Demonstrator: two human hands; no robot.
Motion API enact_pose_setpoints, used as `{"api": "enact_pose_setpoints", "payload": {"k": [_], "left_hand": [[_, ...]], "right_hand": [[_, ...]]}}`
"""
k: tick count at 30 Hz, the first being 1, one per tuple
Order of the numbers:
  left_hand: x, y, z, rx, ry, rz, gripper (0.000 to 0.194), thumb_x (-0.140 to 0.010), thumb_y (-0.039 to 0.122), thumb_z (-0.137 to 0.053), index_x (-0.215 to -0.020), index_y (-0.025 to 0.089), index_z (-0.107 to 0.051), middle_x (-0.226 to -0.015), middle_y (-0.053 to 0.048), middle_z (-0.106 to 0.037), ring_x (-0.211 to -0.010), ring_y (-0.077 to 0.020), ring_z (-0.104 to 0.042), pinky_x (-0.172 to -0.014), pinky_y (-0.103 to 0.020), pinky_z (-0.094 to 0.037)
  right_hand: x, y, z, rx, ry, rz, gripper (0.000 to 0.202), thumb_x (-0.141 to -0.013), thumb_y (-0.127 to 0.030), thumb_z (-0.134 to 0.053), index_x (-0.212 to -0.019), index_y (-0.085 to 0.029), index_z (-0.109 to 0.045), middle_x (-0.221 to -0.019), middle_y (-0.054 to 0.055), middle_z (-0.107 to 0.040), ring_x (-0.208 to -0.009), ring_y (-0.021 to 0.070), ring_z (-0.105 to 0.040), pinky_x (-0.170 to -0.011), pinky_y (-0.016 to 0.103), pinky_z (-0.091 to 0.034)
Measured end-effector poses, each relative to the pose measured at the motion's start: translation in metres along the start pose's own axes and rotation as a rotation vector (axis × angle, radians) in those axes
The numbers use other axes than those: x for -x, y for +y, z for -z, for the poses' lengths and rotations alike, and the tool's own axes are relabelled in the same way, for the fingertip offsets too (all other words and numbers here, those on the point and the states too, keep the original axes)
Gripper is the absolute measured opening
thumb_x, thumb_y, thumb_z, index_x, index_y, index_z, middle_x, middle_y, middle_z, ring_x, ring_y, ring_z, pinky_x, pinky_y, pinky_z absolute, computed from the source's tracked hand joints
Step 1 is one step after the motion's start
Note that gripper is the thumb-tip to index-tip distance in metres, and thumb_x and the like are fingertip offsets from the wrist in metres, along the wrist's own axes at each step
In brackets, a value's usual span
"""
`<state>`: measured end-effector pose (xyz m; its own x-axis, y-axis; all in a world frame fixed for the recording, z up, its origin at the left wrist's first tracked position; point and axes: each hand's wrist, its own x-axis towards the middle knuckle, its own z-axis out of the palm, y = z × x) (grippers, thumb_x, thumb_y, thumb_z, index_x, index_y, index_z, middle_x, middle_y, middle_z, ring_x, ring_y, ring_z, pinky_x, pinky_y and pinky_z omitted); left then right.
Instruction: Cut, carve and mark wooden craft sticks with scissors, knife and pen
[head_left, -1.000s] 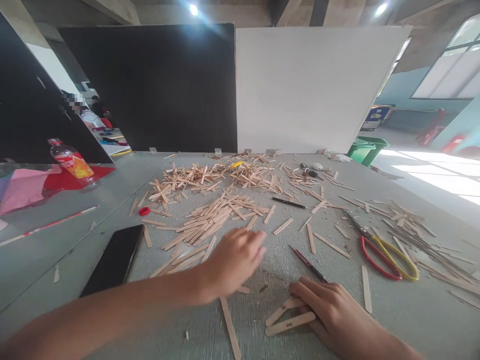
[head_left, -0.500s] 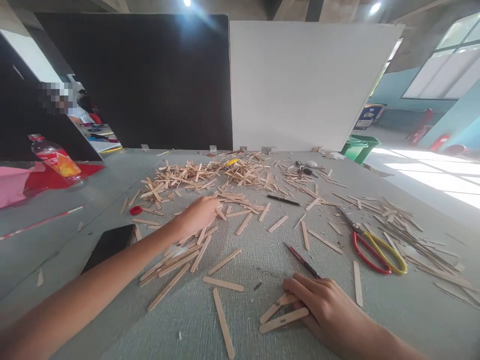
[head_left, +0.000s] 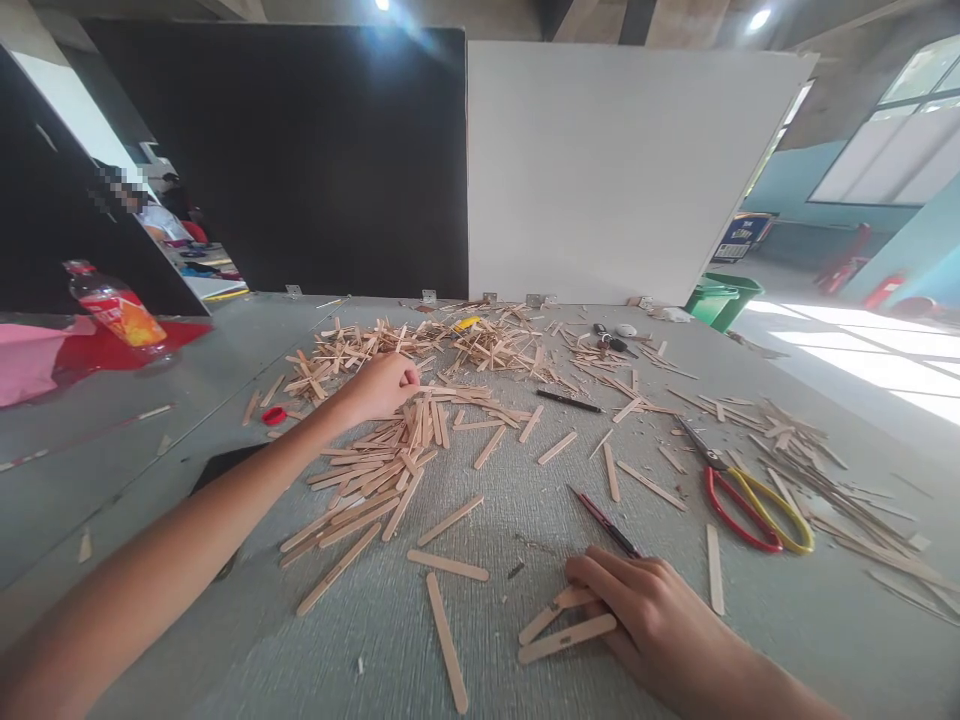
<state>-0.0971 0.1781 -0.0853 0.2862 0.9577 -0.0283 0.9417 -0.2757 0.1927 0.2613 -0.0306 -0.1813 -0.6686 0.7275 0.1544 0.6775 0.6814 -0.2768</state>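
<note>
My left hand (head_left: pixel 386 385) reaches over the heap of wooden craft sticks, its fingers pinched on one craft stick (head_left: pixel 435 390). A fanned pile of craft sticks (head_left: pixel 375 470) lies just below that hand. On the near right of the table, my right hand (head_left: pixel 645 600) rests with curled fingers on a craft stick (head_left: pixel 567 640) and a second one (head_left: pixel 541 622) that looks cracked or notched. Their right ends are hidden under the fingers. A slim red and black pointed tool (head_left: pixel 604 522) lies against the knuckles.
Red and yellow scissors (head_left: pixel 750 500) lie right, by thin strips (head_left: pixel 847 510). A black pen (head_left: pixel 568 401) and keys (head_left: pixel 611 340) are farther back. Left are a dark flat object (head_left: pixel 225 470), a red ring (head_left: pixel 274 415) and a bottle (head_left: pixel 120 315). Panels (head_left: pixel 600 170) stand behind.
My left hand has moved up and slightly left, uncovering more of the fanned sticks. My right hand and the sticks under it have stayed put. The view has shifted slightly.
</note>
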Motion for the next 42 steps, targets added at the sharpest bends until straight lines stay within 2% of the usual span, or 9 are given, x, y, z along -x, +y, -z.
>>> {"api": "enact_pose_setpoints", "payload": {"k": [6,13,17,21,27,35,39,42], "left_hand": [[0.004,0.005,0.002,-0.029,-0.074,0.024,0.032,-0.105,0.036,-0.069,-0.131,0.018,-0.067,-0.132,-0.010,-0.069,-0.110,-0.0264,-0.071,-0.094,-0.047,-0.062],[0.003,0.003,-0.002,-0.028,-0.244,0.051,0.038,-0.104,0.036,-0.070,-0.137,0.018,-0.064,-0.139,-0.012,-0.066,-0.117,-0.0289,-0.069,-0.098,-0.051,-0.060],[0.001,0.000,-0.004,0.003,-0.343,0.098,0.037,-0.104,0.035,-0.070,-0.136,0.018,-0.064,-0.135,-0.011,-0.067,-0.112,-0.0276,-0.071,-0.094,-0.048,-0.062],[0.000,-0.002,-0.006,0.042,-0.393,0.140,0.035,-0.104,0.035,-0.070,-0.135,0.018,-0.065,-0.132,-0.011,-0.068,-0.108,-0.0261,-0.072,-0.091,-0.046,-0.063],[-0.003,-0.006,-0.007,0.050,-0.353,0.122,0.035,-0.104,0.035,-0.070,-0.134,0.017,-0.065,-0.133,-0.011,-0.068,-0.110,-0.0267,-0.071,-0.092,-0.047,-0.062],[-0.004,0.001,-0.015,0.053,-0.271,0.014,0.033,-0.104,0.036,-0.070,-0.132,0.018,-0.067,-0.133,-0.011,-0.069,-0.111,-0.0266,-0.071,-0.094,-0.047,-0.062],[-0.003,-0.002,-0.012,0.017,-0.196,0.027,0.033,-0.105,0.036,-0.069,-0.133,0.019,-0.066,-0.135,-0.011,-0.068,-0.113,-0.0272,-0.070,-0.095,-0.048,-0.061],[-0.002,-0.007,-0.006,-0.008,-0.234,0.030,0.036,-0.104,0.036,-0.070,-0.135,0.018,-0.065,-0.136,-0.011,-0.067,-0.115,-0.0282,-0.070,-0.097,-0.050,-0.061]], "right_hand": [[0.000,0.000,0.001,-0.011,0.003,-0.003,0.023,-0.110,-0.013,-0.037,-0.101,-0.021,-0.057,-0.084,0.001,-0.064,-0.064,0.0199,-0.059,-0.060,0.033,-0.041],[0.001,0.000,-0.002,-0.017,0.012,-0.006,0.023,-0.111,-0.014,-0.037,-0.105,-0.021,-0.057,-0.084,0.001,-0.063,-0.064,0.0202,-0.059,-0.060,0.034,-0.042],[0.001,0.000,-0.002,-0.015,0.016,-0.002,0.024,-0.109,-0.012,-0.035,-0.104,-0.021,-0.057,-0.084,0.001,-0.064,-0.064,0.0202,-0.060,-0.060,0.034,-0.043],[0.002,0.000,-0.001,-0.018,-0.004,-0.012,0.023,-0.110,-0.014,-0.037,-0.107,-0.021,-0.058,-0.087,0.002,-0.066,-0.066,0.0208,-0.062,-0.061,0.034,-0.044],[0.003,0.001,-0.002,-0.009,0.013,0.006,0.023,-0.111,-0.016,-0.035,-0.103,-0.022,-0.056,-0.084,0.001,-0.064,-0.064,0.0203,-0.060,-0.059,0.034,-0.043],[0.002,0.002,-0.003,0.004,0.032,0.012,0.022,-0.111,-0.014,-0.035,-0.106,-0.022,-0.056,-0.083,0.001,-0.065,-0.063,0.0203,-0.061,-0.058,0.033,-0.043],[0.002,0.003,-0.004,-0.008,0.042,0.014,0.022,-0.108,-0.011,-0.037,-0.102,-0.023,-0.055,-0.081,-0.001,-0.062,-0.061,0.0190,-0.059,-0.057,0.032,-0.042],[0.002,0.003,-0.004,-0.009,0.023,0.004,0.021,-0.107,-0.011,-0.039,-0.103,-0.023,-0.054,-0.083,-0.001,-0.063,-0.062,0.0193,-0.060,-0.058,0.033,-0.042]]}}
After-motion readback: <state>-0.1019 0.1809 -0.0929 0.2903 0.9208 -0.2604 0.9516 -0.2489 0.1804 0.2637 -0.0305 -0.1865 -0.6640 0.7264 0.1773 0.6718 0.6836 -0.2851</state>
